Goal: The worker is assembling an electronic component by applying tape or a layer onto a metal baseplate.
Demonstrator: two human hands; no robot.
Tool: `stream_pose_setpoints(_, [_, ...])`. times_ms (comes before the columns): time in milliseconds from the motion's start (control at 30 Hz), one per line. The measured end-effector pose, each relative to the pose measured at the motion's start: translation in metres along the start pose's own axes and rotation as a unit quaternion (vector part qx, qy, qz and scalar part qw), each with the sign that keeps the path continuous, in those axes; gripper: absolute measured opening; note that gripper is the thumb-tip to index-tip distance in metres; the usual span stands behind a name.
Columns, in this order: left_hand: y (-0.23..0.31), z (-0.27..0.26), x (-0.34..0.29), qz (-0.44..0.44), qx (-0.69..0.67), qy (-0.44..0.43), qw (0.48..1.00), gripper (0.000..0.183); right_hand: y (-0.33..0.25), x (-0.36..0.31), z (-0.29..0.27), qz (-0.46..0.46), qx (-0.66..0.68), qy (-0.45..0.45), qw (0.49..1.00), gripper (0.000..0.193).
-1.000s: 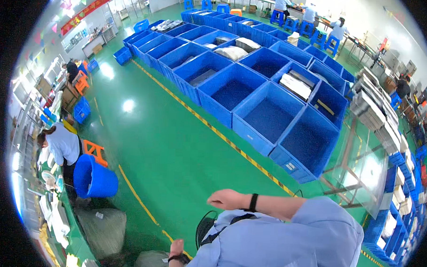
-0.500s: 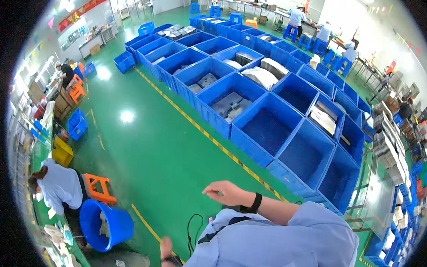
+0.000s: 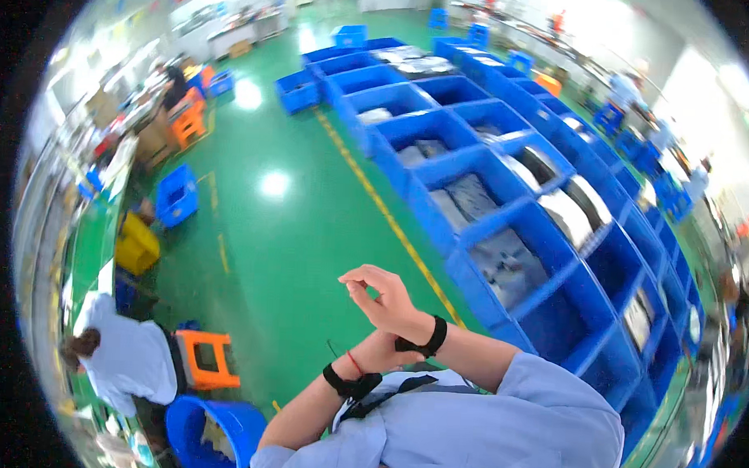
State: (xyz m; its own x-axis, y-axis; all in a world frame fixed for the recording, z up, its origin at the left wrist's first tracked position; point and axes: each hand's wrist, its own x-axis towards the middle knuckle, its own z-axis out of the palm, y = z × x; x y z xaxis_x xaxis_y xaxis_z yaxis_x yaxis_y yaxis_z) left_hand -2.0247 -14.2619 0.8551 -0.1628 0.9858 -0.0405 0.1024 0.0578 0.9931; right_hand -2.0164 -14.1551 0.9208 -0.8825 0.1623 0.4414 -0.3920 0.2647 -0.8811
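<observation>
My right hand (image 3: 382, 302) is raised in front of my body, its fingers loosely curved with a gap between thumb and forefinger. Nothing lies in it. A black wristband (image 3: 437, 335) circles the right wrist. My left hand (image 3: 384, 351) reaches across from below and closes on that band at the inner side of the wrist; some of its fingers are hidden. On the left wrist are a second black band (image 3: 351, 383) and a thin red cord (image 3: 354, 362).
Rows of blue bins (image 3: 514, 264), some holding pale parts, stand to the right beyond a yellow floor line (image 3: 375, 205). At left, a co-worker (image 3: 127, 353) leans over a bench beside an orange stool (image 3: 207, 360) and a blue bucket (image 3: 248, 428).
My left hand has come up from the lower left to the right wrist and taken hold of its band. The view has turned, so the bins appear further right.
</observation>
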Motion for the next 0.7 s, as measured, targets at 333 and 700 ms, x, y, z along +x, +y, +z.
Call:
stream_pose_setpoints(333, [-0.114, -0.415, 0.042, 0.21, 0.201, 0.153, 0.944, 0.06, 0.217, 0.35, 0.133, -0.235, -0.19, -0.241, 0.922, 0.025])
stream_pose_setpoints(700, [-0.315, -0.961, 0.108, -0.201, 0.401, 0.079, 0.89, 0.051, 0.427, 0.652, 0.085, 0.028, -0.284, -0.138, 0.948, 0.013])
